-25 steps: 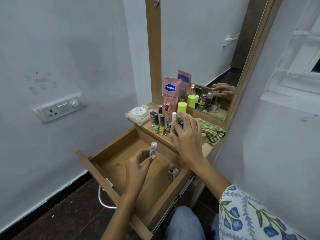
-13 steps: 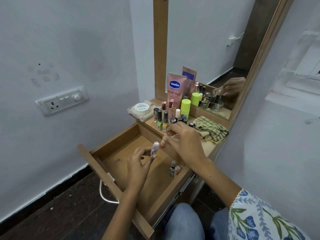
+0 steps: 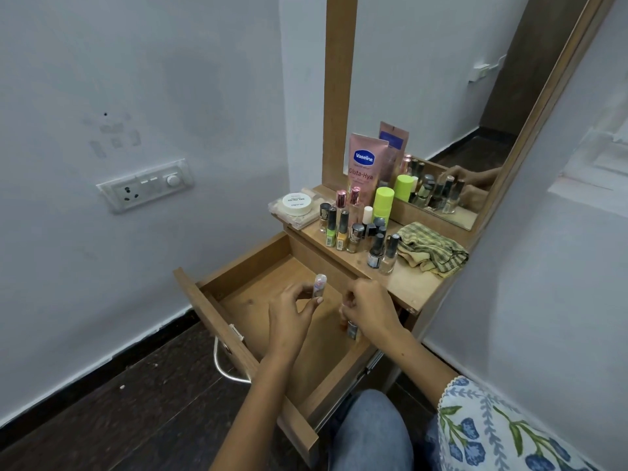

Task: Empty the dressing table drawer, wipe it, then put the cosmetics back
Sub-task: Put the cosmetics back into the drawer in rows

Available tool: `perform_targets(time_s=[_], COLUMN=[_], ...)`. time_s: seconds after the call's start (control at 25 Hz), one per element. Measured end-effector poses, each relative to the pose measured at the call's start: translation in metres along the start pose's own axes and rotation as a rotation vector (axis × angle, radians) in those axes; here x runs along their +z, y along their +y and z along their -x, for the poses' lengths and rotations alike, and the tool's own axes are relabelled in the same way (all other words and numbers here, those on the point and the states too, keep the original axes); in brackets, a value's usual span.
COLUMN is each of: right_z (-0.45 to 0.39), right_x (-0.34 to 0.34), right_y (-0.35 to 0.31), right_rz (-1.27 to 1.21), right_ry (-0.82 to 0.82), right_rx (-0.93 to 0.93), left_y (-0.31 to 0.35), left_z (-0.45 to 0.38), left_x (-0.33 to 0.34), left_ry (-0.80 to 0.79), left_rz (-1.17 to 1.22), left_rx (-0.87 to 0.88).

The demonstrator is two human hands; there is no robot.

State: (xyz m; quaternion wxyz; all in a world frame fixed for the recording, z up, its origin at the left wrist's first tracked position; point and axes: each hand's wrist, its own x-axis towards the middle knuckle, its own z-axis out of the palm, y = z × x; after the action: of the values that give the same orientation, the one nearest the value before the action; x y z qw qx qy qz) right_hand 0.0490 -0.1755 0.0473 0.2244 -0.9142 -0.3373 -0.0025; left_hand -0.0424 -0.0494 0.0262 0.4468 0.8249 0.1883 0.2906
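The wooden drawer (image 3: 210, 311) of the dressing table stands pulled out. My left hand (image 3: 289, 317) hovers over it and pinches a small white tube (image 3: 319, 283) upright. My right hand (image 3: 373, 311) reaches down at the drawer's right side, its fingertips curled on the top of a small bottle; a second small bottle (image 3: 352, 329) stands just below the fingers. On the table top (image 3: 414, 283) are several nail polish bottles (image 3: 343, 229), a pink Vaseline tube (image 3: 365, 168), a green bottle (image 3: 383, 202), a white jar (image 3: 298, 202) and a green striped cloth (image 3: 431, 249).
A tall mirror (image 3: 441, 96) rises behind the table top. A switch and socket plate (image 3: 146, 186) sits on the left wall. The metal drawer handle (image 3: 224, 365) sticks out over the dark floor. My knee in jeans (image 3: 370, 430) is below the drawer.
My right hand has left the bottles on the table top and come down into the drawer's right side onto the small bottles. My left hand kept holding the white tube.
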Motion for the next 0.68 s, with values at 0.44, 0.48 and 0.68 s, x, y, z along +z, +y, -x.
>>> perform_targets(time_s=[0.44,0.48,0.68], right_z=[0.014,0.018,0.04], right_x=[-0.01,-0.014,-0.027], right_y=[0.006,0.007,0.009], right_rz=[-0.005,-0.027,-0.18], right_ry=[0.026,0.058,0.135], right_rx=[0.019,0.017,0.028], left_y=[-0.002,-0.002,-0.001], left_z=[-0.004,-0.006,-0.024], left_x=[0.002,0.003,0.012], left_ry=[-0.183,-0.225,-0.402], left_rz=[-0.004,-0.012,-0.09], left_rx=[-0.056,-0.054,-0.06])
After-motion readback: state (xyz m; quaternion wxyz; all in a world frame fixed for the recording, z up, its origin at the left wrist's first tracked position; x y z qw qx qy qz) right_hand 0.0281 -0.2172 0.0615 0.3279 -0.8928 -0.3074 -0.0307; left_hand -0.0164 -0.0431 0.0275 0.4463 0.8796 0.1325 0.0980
